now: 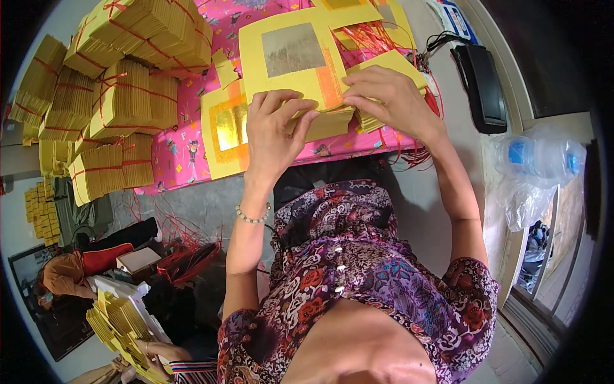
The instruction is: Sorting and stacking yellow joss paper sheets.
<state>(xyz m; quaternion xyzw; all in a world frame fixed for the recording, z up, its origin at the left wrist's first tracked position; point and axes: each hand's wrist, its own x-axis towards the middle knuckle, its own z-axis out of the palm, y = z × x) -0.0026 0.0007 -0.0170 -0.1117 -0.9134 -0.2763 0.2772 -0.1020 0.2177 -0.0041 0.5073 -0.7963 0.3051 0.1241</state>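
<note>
A stack of yellow paper sheets (252, 61) lies in front of me, its top sheet bearing a silver foil square (294, 51) and an orange stripe. My left hand (278, 125) closes on the near edge of the top sheet, thumb against curled fingers. At the same edge, further right, my right hand (390, 99) pinches the paper between thumb and fingertips. Below the fingers shows the side of the stack (329, 125). Just left of my left hand lies a yellow sheet with a gold foil square (230, 131). More yellow sheets (374, 121) sit under my right wrist.
Yellow bundles (131, 102) tied with red string are piled on the pink patterned tablecloth (185, 137) at left. Loose red strings (368, 35) lie at the back right. A black case (483, 89) is at far right. Other people (64, 275) work at lower left.
</note>
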